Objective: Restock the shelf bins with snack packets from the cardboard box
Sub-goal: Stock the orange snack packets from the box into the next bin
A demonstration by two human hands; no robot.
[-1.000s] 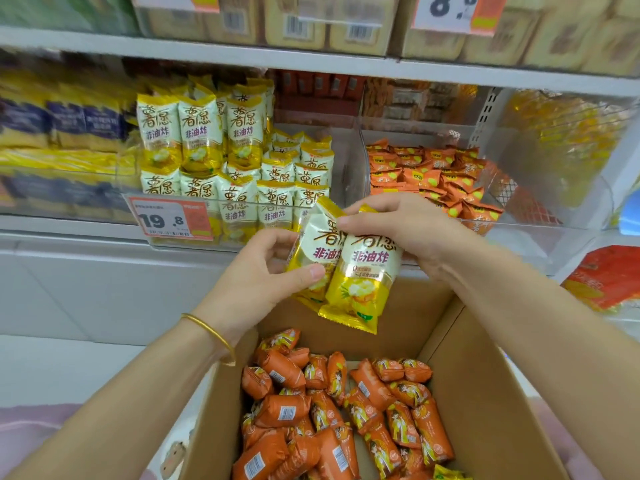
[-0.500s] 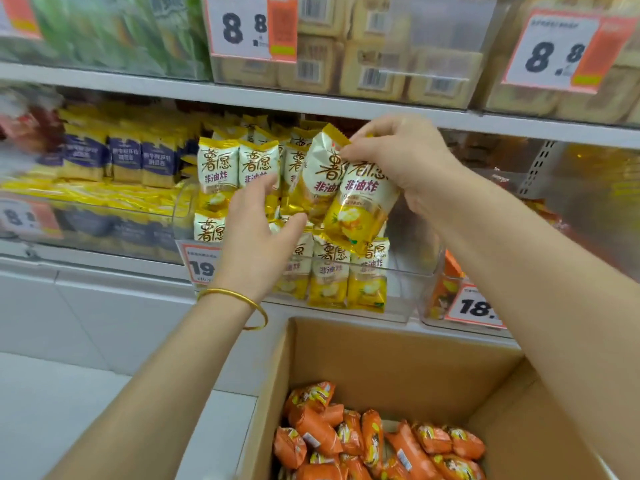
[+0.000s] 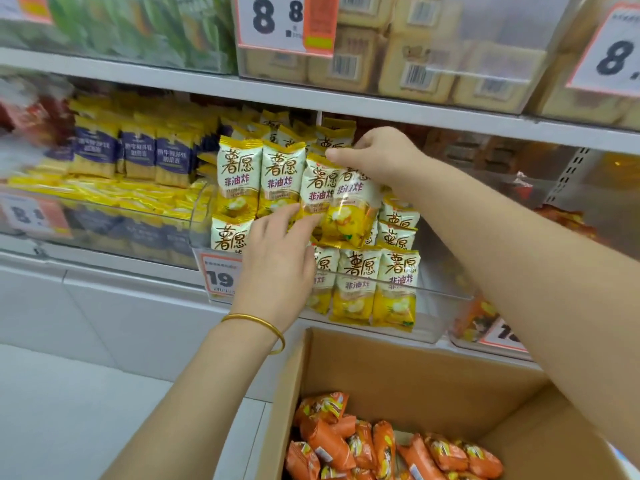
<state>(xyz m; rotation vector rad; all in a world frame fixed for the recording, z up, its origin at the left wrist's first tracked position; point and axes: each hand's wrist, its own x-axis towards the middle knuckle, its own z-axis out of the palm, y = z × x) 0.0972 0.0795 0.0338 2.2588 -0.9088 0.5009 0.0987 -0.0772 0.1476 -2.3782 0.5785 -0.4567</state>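
Observation:
My right hand [image 3: 377, 159] pinches the tops of two yellow snack packets [image 3: 346, 209] and holds them upright in the top row of the clear shelf bin [image 3: 443, 306]. Several matching yellow packets [image 3: 356, 285] stand in rows in that bin. My left hand [image 3: 277, 258], with a gold bangle on the wrist, reaches up from below, and its fingers touch the lower part of the held packets. The open cardboard box [image 3: 398, 368] sits below the bin at the bottom right. It holds several orange snack packets [image 3: 381, 445].
A bin of blue-and-yellow packets [image 3: 135, 157] adjoins on the left. The upper shelf edge [image 3: 381, 105] runs close above my right hand, with beige packs [image 3: 415, 64] on top. A price tag [image 3: 220, 275] hangs on the bin front. Another bin of orange packets [image 3: 474, 317] lies to the right.
Both hands rose from above the box to the shelf. The right hand carried the two yellow packets into the bin's top row, and the left hand followed under them.

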